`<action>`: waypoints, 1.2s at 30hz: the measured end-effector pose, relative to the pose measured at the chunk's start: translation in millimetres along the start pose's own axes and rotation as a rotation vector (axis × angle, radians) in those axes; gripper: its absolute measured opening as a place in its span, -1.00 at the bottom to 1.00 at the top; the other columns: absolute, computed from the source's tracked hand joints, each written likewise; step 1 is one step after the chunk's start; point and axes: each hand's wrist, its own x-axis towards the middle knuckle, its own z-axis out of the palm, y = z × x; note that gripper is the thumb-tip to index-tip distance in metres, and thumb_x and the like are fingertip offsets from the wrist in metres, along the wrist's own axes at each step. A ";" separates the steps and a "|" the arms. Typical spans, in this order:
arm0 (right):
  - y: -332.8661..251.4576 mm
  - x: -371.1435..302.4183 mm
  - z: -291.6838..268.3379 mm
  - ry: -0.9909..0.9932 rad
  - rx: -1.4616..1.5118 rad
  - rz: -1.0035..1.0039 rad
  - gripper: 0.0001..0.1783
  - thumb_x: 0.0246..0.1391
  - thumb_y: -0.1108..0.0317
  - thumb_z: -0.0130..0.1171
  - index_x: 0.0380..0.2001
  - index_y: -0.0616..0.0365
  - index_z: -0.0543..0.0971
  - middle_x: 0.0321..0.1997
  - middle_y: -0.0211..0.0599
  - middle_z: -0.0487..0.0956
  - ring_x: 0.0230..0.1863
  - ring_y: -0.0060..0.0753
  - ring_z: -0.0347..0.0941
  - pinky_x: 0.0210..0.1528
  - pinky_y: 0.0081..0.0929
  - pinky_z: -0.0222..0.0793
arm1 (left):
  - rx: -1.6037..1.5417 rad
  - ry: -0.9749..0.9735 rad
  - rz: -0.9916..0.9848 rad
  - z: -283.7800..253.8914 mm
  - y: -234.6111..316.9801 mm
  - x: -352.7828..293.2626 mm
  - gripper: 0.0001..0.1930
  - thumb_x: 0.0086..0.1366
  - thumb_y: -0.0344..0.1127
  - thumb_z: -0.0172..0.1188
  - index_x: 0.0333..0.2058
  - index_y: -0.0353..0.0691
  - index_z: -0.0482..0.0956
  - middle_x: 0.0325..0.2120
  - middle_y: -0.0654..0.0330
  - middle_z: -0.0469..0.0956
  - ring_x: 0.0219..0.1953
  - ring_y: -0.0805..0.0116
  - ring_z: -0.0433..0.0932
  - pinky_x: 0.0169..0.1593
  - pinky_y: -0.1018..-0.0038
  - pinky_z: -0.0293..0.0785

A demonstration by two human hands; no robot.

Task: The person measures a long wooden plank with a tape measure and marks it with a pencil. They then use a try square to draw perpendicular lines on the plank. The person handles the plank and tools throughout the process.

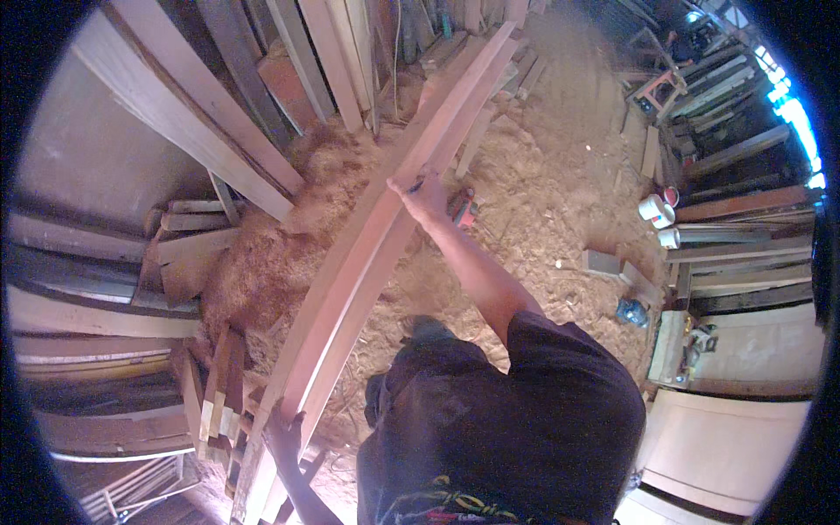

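Observation:
A long reddish wooden beam [350, 262] runs slantwise from the lower left to the top middle of the view, with lengthwise edges or grooves along it. My right hand [422, 196] grips its middle, the fingers reaching across to the far edge. A small dark spot shows at those fingers, too small to make out. Lower down, my left hand [284, 442] holds the beam near its close end, thumb and fingers apart across the wood. A red tool [465, 210] lies beside my right forearm, partly hidden.
Wood shavings [534, 192] cover the floor. Planks [188, 114] lean on the left, with short offcuts [219, 385] below. Stacked boards [744, 206] line the right, near white buckets [654, 210], a wood block [602, 262] and a blue container [631, 312].

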 end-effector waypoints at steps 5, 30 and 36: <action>42.6 -9.0 -13.0 0.002 0.198 -0.006 -0.41 0.11 0.17 0.53 0.07 0.26 0.52 -0.21 -0.28 0.65 -0.11 -0.30 0.61 0.01 -0.28 0.55 | 0.005 -0.073 0.021 21.1 -2.4 -25.8 -0.01 0.05 -0.03 0.61 0.42 -0.22 0.38 0.35 -0.08 0.45 0.38 -0.07 0.44 0.39 0.04 0.36; 116.9 1.8 -2.7 -0.021 -0.390 0.134 -0.47 0.29 0.04 0.36 0.14 0.21 0.64 0.10 -0.12 0.73 0.13 -0.21 0.66 0.15 -0.24 0.54 | 0.416 0.137 -0.025 90.4 -21.1 -0.1 0.39 -0.08 0.68 0.31 0.54 -0.16 0.07 0.43 -0.14 0.21 0.48 -0.21 0.16 0.38 -0.29 0.14; 92.2 1.1 -15.9 -0.128 -0.179 0.189 -0.46 0.31 -0.04 0.32 0.13 0.16 0.65 0.05 -0.13 0.75 0.10 -0.13 0.69 0.14 -0.17 0.55 | 0.413 0.110 0.117 94.2 -42.5 4.2 0.30 0.01 0.68 0.20 0.48 -0.23 0.15 0.39 -0.13 0.27 0.45 -0.20 0.22 0.39 -0.28 0.16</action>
